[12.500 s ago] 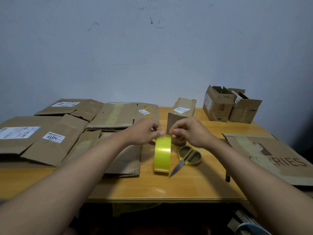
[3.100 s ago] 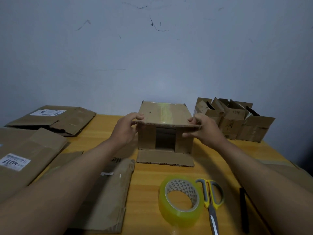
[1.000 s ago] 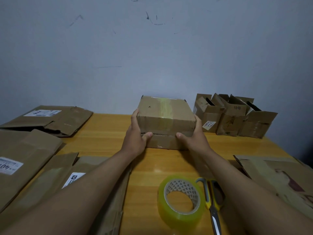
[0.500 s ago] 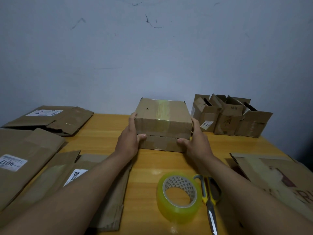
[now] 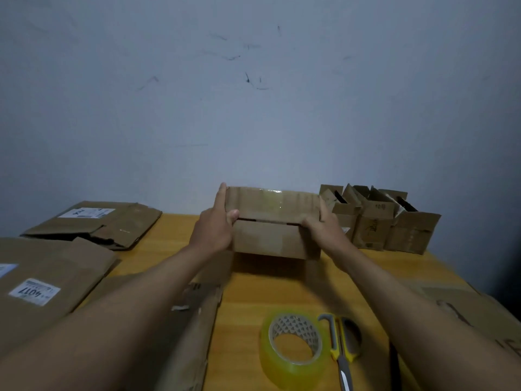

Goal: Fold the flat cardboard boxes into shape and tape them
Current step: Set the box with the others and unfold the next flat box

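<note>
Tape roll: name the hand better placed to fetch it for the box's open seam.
Right, probably. The tape roll lies on the table right of centre, beside the scissors, nearer the right hand. The left hand could hold the cardboard box, whose front flaps show a gap.

A plain brown box [image 5: 272,221] with a glossy yellowish strip of tape across its top is seen against a grey-blue wall [image 5: 253,108] scuffed with dark marks. The table [image 5: 253,292] is orange-yellow wood. The tape roll [image 5: 293,354] is translucent yellow, with a grey core patterned in triangles. The scissors [image 5: 342,345] are yellow and grey. White labels with black print are borne by the brown flat boxes [image 5: 50,280] along the left edge.
</note>
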